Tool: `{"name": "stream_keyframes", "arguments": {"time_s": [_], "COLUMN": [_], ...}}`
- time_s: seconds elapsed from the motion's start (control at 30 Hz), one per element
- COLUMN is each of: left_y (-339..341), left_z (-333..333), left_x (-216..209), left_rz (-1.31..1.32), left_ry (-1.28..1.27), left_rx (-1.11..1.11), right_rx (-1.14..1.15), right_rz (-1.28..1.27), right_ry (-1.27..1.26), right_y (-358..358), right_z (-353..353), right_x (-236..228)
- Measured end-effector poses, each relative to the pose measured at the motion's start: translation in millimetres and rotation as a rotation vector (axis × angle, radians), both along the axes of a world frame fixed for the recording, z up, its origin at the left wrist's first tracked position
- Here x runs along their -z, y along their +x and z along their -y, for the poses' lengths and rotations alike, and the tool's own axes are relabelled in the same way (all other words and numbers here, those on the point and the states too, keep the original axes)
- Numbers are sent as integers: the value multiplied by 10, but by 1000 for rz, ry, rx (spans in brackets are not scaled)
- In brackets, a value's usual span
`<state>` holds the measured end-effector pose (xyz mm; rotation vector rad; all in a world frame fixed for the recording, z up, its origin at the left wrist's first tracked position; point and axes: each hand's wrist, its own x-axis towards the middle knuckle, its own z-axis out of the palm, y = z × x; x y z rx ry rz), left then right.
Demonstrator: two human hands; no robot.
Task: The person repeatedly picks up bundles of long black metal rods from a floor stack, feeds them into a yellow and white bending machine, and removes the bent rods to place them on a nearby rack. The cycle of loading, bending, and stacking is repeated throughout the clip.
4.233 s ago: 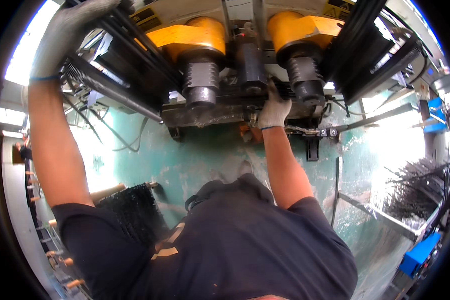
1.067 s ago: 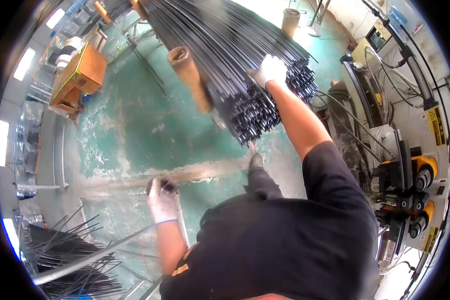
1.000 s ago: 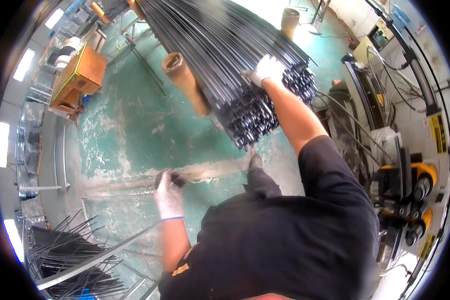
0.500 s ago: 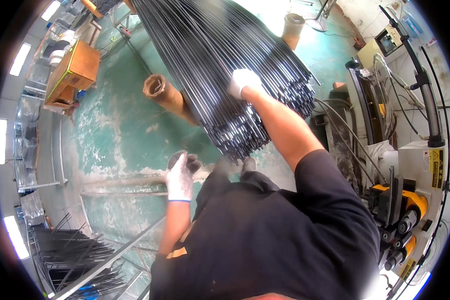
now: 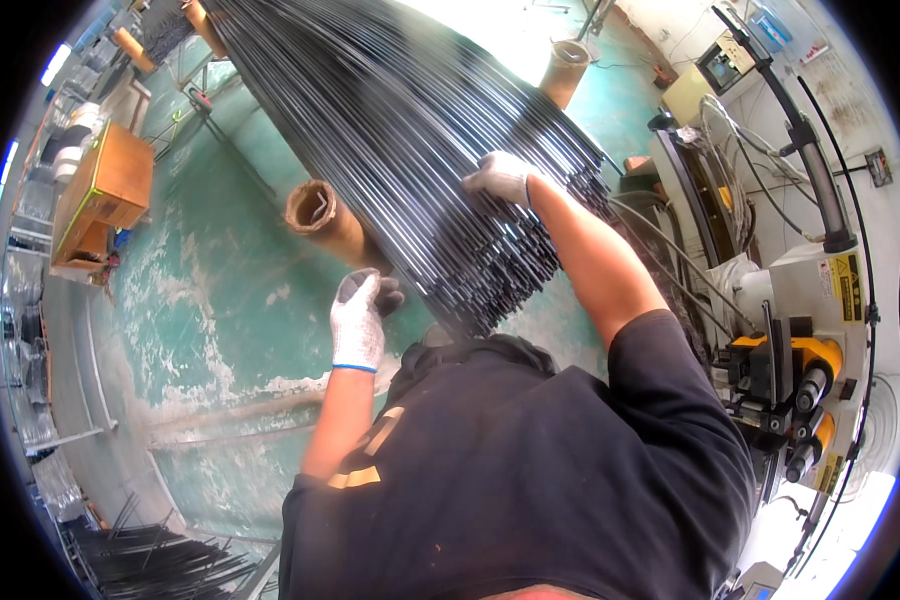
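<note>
Green floor, paint scuffed pale in patches, widest around 9–10. Bundle of black rods next — runs from 11 down to center, near ends uneven, facing roughly 1 to 6. Machine with orange-yellow parts at 3–4. Heap of loose black rods at 7–8. Brown wooden table at 10. Brown cardboard tubes: left tube at 10, beside the bundle's left edge; right tube at 1, past its other edge. Right hand, gloved, between 12 and 1, on top of the bundle, fingers bent — can't tell if they grip any rods. Left hand, gloved, at 9, fingers half curled, empty, near the bundle's end.
</note>
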<state>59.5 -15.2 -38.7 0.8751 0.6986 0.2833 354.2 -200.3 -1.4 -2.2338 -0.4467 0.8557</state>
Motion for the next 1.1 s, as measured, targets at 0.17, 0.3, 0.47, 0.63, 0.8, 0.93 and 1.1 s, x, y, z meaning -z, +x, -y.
{"name": "stream_keyframes", "arguments": {"time_s": [0.17, 0.3, 0.47, 0.63, 0.8, 0.93, 1.1], "left_y": [62, 195, 425, 814, 1498, 2144, 2372], "left_z": [33, 213, 190, 164, 50, 62, -155], "left_x": [126, -54, -38, -2, 144, 170, 308], "left_rz": [-57, -54, -28, -44, 23, 52, 119], "left_ry": [-29, -51, -10, -27, -236, -457, -499], "left_rx": [105, 222, 302, 323, 399, 286, 279], "right_rx": [-34, -127, -106, -114, 9, 233, 524], "right_rz": [247, 505, 581, 491, 385, 367, 155], "right_ry": [-301, -450, -492, -329, -454, -636, -879], "right_y": [-99, -38, -397, -976, -2262, -3662, -5010], "right_z": [-115, -92, -5, 515, 1499, 2352, 3537], "right_x": [-81, 75, -230, -265, -409, -651, -536]}}
